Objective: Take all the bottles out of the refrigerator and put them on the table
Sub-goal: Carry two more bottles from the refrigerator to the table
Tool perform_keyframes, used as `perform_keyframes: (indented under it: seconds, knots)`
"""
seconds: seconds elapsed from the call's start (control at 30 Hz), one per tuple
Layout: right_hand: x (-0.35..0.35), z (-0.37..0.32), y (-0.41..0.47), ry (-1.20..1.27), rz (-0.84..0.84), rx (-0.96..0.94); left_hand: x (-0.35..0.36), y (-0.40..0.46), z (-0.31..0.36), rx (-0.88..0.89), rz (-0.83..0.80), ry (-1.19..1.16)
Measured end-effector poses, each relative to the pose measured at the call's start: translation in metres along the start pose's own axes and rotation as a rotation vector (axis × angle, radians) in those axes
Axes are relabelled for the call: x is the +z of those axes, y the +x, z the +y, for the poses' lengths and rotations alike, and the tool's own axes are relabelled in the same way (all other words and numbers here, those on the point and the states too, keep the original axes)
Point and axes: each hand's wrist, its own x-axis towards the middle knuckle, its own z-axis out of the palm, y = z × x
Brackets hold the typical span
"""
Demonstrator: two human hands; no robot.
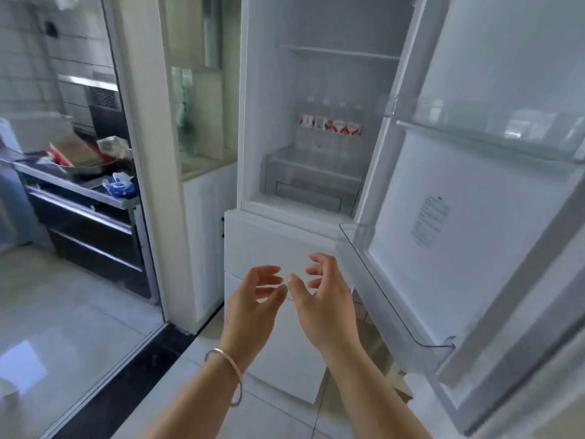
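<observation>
Low in the centre of the frame, two bare forearms are seen extended forward. The left hand (253,299) is held with fingers loosely curved and spread, grasping nothing; a silver bangle (226,372) is worn on its wrist. The right hand (323,299) is held just beside it, fingers likewise relaxed and apart, nothing grasped. The two thumbs are nearly touching.

Behind the hands, closed white drawer fronts (278,248) of the refrigerator's lower section are noted. At the right of the frame, the open refrigerator door (459,232) is observed, with a clear door bin (395,296) at its lower edge and a printed label (430,221) on its inner panel.

Further back, in the upper centre, the open refrigerator compartment (262,122) is seen. A row of clear water bottles (329,128) with red-and-white labels is recorded standing on a shelf above a transparent crisper drawer (310,182); about four are made out, though blur prevents a firm count. A glass shelf (338,52) is noted above them.

At the left of the frame, beyond a glass sliding door (79,280), a cluttered kitchen counter (79,182) is visible.
</observation>
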Motion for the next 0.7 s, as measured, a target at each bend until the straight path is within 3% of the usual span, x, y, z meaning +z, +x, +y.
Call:
perform_keyframes:
  seconds: [0.43,0.7]
  knots:
    - [0.106,-0.006,0.249,0.017,0.074,0.002,-0.023,0.262,-0.024,0.117,0.054,-0.009]
    - [0.127,0.01,0.382,0.047,0.161,0.074,0.005,0.396,-0.044,0.088,-0.074,-0.075]
